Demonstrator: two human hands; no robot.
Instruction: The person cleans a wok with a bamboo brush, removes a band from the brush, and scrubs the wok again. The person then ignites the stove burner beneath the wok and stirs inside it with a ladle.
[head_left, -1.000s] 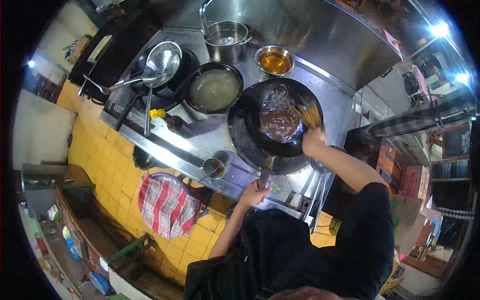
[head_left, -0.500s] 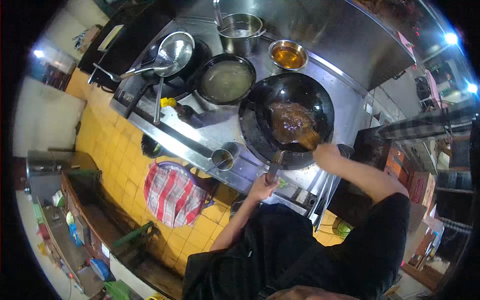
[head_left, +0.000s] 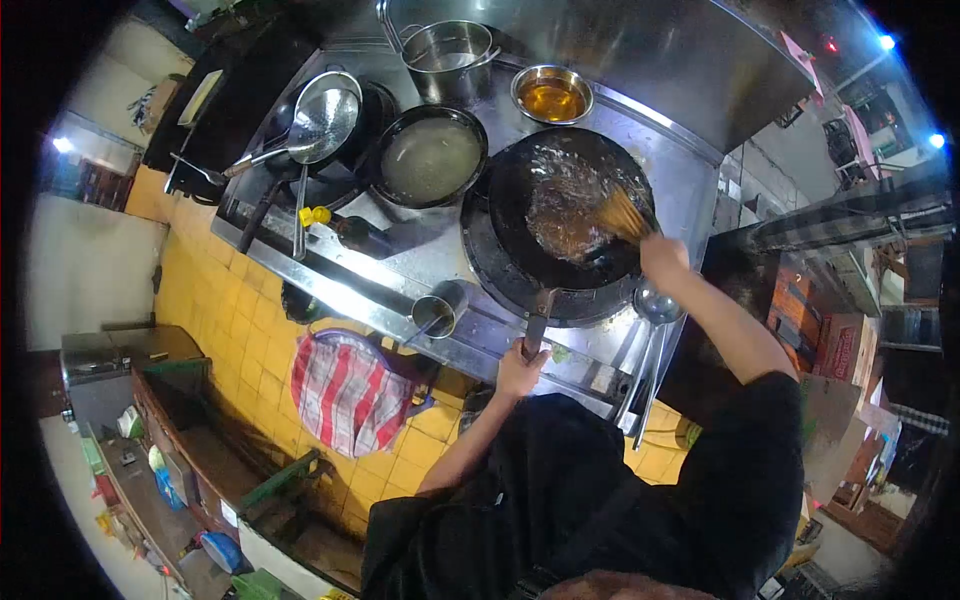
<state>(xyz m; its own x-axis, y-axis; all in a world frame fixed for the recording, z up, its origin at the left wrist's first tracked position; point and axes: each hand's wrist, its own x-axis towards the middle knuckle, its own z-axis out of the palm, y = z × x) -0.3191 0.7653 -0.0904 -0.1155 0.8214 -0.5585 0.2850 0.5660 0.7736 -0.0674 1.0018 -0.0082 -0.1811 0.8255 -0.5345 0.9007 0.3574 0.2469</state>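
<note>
A black wok point(head_left: 520, 255) sits on the stove ring with brownish, foamy liquid point(head_left: 565, 205) swirling in it. My left hand point(head_left: 520, 368) is closed around the wok handle point(head_left: 536, 332). In my right hand point(head_left: 664, 260) is a bamboo wok brush point(head_left: 624, 216), its bristles down at the right part of the liquid. The hand is over the wok's right rim. Beside that rim, a ladle point(head_left: 657, 302) lies with its long handle toward the counter's front edge.
Left of the wok stands a pan of cloudy liquid point(head_left: 432, 160); a bowl of amber liquid point(head_left: 552, 97) and a steel pot point(head_left: 448, 60) are behind. A perforated strainer point(head_left: 327, 115) rests farther left. A metal cup point(head_left: 440, 308) is near the front edge, above a cloth-covered tub point(head_left: 350, 390).
My right hand and the brush have moved up along the wok's right side. The liquid has spread and splashed higher. My left hand keeps hold of the handle.
</note>
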